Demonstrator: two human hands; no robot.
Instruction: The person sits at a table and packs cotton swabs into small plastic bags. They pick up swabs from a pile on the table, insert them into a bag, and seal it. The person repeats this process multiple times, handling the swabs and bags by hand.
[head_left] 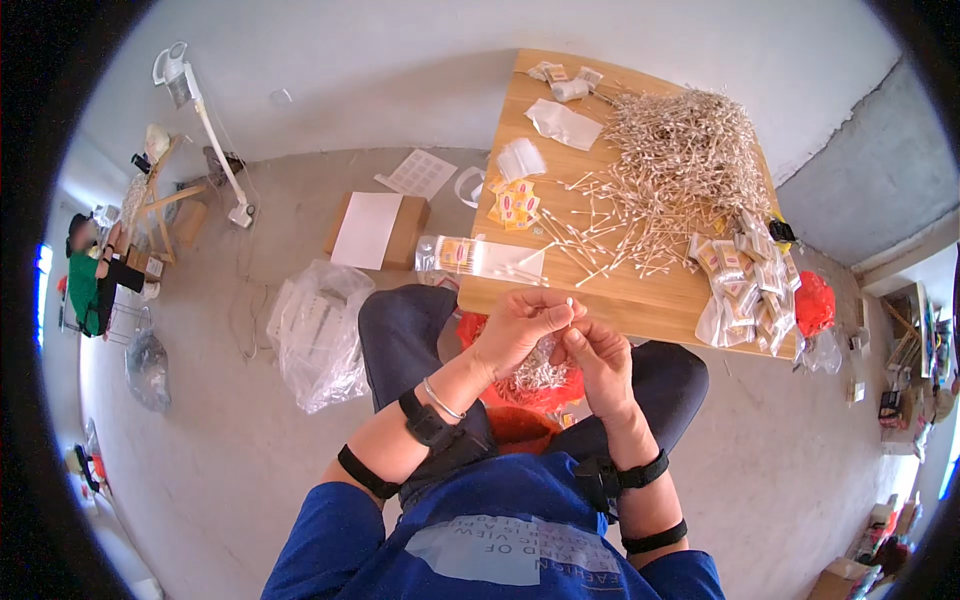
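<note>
A tight pinch just off the near edge

Here we are, both hands up over the lap, in front of the near edge of the wooden table [650,312], fingertips almost meeting! The left hand [520,328] has thumb and forefinger closed on a small white-tipped piece [570,301], most of it hidden. Right beside it comes the right hand [602,364], thumb and fingers narrow; whether they grip anything, I can't tell. Beneath them, between the knees, a red bag [565,393] with swabs showing inside.

Up on the table, a huge heap of cotton swabs [685,150] crowds the far right, loose ones fanning toward the middle. Filled packets [740,285] pile up at the near right corner. Along the left edge, yellow cards [515,206], clear bags [520,158] just beyond. And at the near left corner, a clear pack of swabs [457,253] juts past the edge!
</note>
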